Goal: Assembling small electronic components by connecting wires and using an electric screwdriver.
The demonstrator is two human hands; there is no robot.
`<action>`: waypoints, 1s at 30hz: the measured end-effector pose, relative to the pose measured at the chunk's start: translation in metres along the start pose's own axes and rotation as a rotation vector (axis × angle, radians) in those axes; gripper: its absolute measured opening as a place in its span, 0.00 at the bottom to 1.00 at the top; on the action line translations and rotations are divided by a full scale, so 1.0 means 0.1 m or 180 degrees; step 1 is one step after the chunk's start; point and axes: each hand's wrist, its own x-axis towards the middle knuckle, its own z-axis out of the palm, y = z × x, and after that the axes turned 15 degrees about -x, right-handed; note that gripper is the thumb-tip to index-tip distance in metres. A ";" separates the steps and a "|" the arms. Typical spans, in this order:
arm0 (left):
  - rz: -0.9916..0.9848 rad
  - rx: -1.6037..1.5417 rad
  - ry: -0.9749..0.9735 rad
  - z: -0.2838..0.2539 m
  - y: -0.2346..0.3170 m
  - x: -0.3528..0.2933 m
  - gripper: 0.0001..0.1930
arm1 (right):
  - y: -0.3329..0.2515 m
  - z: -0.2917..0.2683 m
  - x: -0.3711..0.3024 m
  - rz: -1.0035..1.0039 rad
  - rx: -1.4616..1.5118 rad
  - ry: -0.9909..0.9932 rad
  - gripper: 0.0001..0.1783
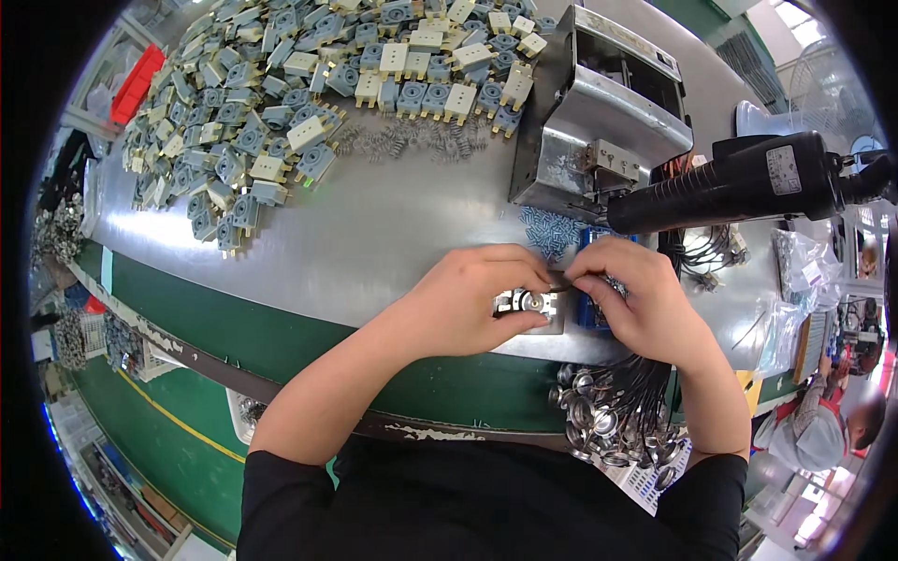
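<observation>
The left hand [468, 301] pinched a small metal part [526, 303] between thumb and fingers, near the front edge of the worktop [383, 215]. Its round face pointed up and its long axis seemed to run left to right, though fingers covered much of it. The right hand [645, 294] was curled just beside it, fingertips drawn in; its grip could not be told. The screwdriver [720, 190] bore a pale label [784, 169], its marks too small to read.
</observation>
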 end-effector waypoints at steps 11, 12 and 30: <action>0.0027 -0.0010 -0.0002 0.00 0.03 0.01 0.16 | -0.11 0.00 0.08 0.0314 0.0418 -0.0413 0.16; 0.0045 0.0022 0.0074 0.00 0.03 0.01 0.16 | -0.12 0.00 0.10 0.0271 0.0317 -0.0467 0.16; 0.0268 0.0120 0.0294 0.07 0.02 0.01 0.15 | -0.11 0.17 -0.01 -0.0194 -0.1144 0.0247 0.18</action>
